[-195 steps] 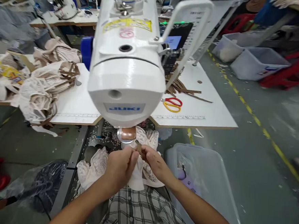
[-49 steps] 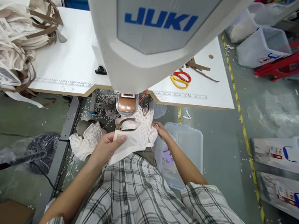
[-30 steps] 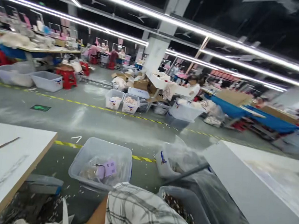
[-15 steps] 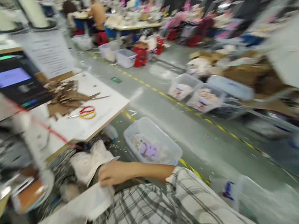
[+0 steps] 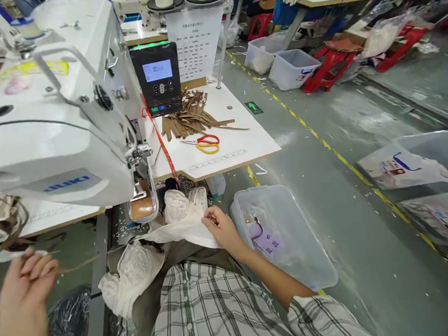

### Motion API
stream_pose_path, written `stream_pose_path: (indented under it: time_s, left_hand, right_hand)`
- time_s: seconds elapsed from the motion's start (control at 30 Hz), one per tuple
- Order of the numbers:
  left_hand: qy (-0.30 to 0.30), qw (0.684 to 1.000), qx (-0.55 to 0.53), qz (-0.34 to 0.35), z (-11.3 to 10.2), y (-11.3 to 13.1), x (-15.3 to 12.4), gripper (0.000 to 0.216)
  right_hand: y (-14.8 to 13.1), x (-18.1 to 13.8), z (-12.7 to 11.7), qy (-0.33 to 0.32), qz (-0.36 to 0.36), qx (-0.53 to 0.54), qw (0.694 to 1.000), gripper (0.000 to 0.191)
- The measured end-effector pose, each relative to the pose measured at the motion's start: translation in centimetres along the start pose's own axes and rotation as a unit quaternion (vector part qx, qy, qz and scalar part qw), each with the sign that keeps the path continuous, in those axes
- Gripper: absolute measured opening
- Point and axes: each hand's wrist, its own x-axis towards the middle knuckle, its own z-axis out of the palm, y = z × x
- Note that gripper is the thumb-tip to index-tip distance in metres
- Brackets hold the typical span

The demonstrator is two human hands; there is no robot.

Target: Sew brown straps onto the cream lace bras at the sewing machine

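Observation:
My right hand (image 5: 222, 228) pinches the edge of a cream lace garment (image 5: 184, 217) lying on my lap, just below the white sewing machine (image 5: 55, 105) and its brown-taped arm end (image 5: 142, 207). My left hand (image 5: 23, 292) is low at the left with fingers curled around a thin brown strap (image 5: 77, 265) that trails toward the garment. More lace fabric (image 5: 130, 276) hangs beside my left knee.
Red and yellow scissors (image 5: 205, 142) and a heap of brown strap pieces (image 5: 189, 118) lie on the white table (image 5: 241, 143) by the control panel (image 5: 159, 79). A clear plastic bin (image 5: 298, 250) stands at my right. More bins (image 5: 420, 158) sit across the yellow floor line.
The view has swung back from the factory floor down to the machine. My right hand still holds the garment; my left hand has come into view at the lower left with the strap.

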Motion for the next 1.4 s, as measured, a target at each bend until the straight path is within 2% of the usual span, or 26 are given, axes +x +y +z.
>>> stream_pose_path:
  time_s: [0.03, 0.1, 0.2, 0.27, 0.37, 0.47, 0.63, 0.67, 0.73, 0.8, 0.83, 0.9, 0.97, 1.0, 1.07, 1.13, 1.27, 1.33, 1.4]
  left_hand:
    - [-0.058, 0.996, -0.058, 0.020, 1.7, -0.2, -0.9, 0.040]
    - [-0.150, 0.985, -0.082, 0.001, 5.6, -0.7, -2.8, 0.031]
    - [-0.213, 0.974, -0.067, -0.024, 10.7, -1.8, -5.6, 0.029]
    - [-0.249, 0.967, -0.046, -0.023, 12.6, -1.9, -7.1, 0.030]
    - [-0.303, 0.951, 0.044, 0.054, 13.7, -0.9, -8.7, 0.031]
    - [-0.339, 0.925, 0.106, 0.137, 14.1, 0.3, -9.4, 0.036]
    - [-0.399, 0.888, 0.157, 0.166, 14.6, -0.4, -8.5, 0.036]
    - [-0.397, 0.889, 0.160, 0.162, 14.6, -0.8, -8.1, 0.034]
    - [-0.343, 0.924, 0.111, 0.130, 14.5, -2.0, -7.7, 0.024]
    - [-0.269, 0.960, 0.019, 0.077, 14.8, -3.3, -7.9, 0.016]
    - [-0.256, 0.965, -0.023, 0.053, 15.1, -3.9, -8.3, 0.017]
    - [-0.295, 0.953, -0.070, 0.019, 16.3, -5.1, -9.5, 0.023]
    - [-0.353, 0.930, -0.107, -0.010, 17.9, -6.2, -10.6, 0.035]
    - [-0.363, 0.922, -0.132, -0.025, 18.7, -6.6, -10.9, 0.044]
    - [-0.343, 0.919, -0.188, -0.051, 20.1, -7.2, -11.1, 0.063]
    - [-0.288, 0.925, -0.235, -0.074, 21.0, -7.4, -10.9, 0.071]
    - [-0.176, 0.940, -0.273, -0.109, 21.0, -7.2, -10.7, 0.051]
    - [-0.145, 0.942, -0.278, -0.117, 20.3, -6.8, -10.7, 0.042]
    - [-0.135, 0.957, -0.242, -0.091, 19.2, -6.2, -10.5, 0.036]
  right_hand:
    - [-0.4, -0.1, 0.4, -0.020, 0.000, 0.002, 1.000, 0.017]
    - [-1.5, -0.3, 1.5, -0.079, -0.008, 0.002, 0.997, 0.016]
    - [-3.7, -0.2, 3.2, -0.162, -0.033, -0.006, 0.986, 0.021]
    - [-5.1, 0.2, 3.9, -0.187, -0.052, 0.005, 0.981, 0.025]
    - [-6.9, 1.1, 4.0, -0.210, -0.075, 0.044, 0.974, 0.031]
    - [-8.2, 1.8, 3.2, -0.242, -0.101, 0.037, 0.964, 0.029]
    - [-9.1, 2.6, 1.9, -0.311, -0.150, -0.061, 0.937, 0.017]
    - [-8.8, 2.8, 1.8, -0.311, -0.153, -0.082, 0.935, 0.017]
    - [-7.8, 3.3, 1.8, -0.278, -0.136, -0.105, 0.945, 0.018]
    - [-6.3, 3.8, 2.2, -0.201, -0.072, -0.064, 0.975, 0.019]
    - [-5.6, 3.9, 2.6, -0.150, -0.030, -0.019, 0.988, 0.021]
    - [-4.4, 3.9, 3.9, -0.064, 0.036, 0.074, 0.995, 0.025]
    - [-3.9, 3.3, 5.7, -0.004, 0.056, 0.121, 0.991, 0.027]
    - [-3.9, 2.8, 6.7, 0.014, 0.051, 0.123, 0.991, 0.026]
    - [-4.0, 1.7, 8.5, 0.035, 0.033, 0.117, 0.992, 0.023]
    - [-4.1, 0.6, 10.0, 0.041, 0.009, 0.111, 0.993, 0.021]
    - [-3.7, -0.8, 11.3, 0.022, -0.019, 0.109, 0.994, 0.017]
    - [-3.6, -0.9, 10.7, -0.017, -0.037, 0.087, 0.995, 0.017]
    - [-3.7, -0.7, 9.2, -0.043, -0.082, 0.032, 0.995, 0.017]
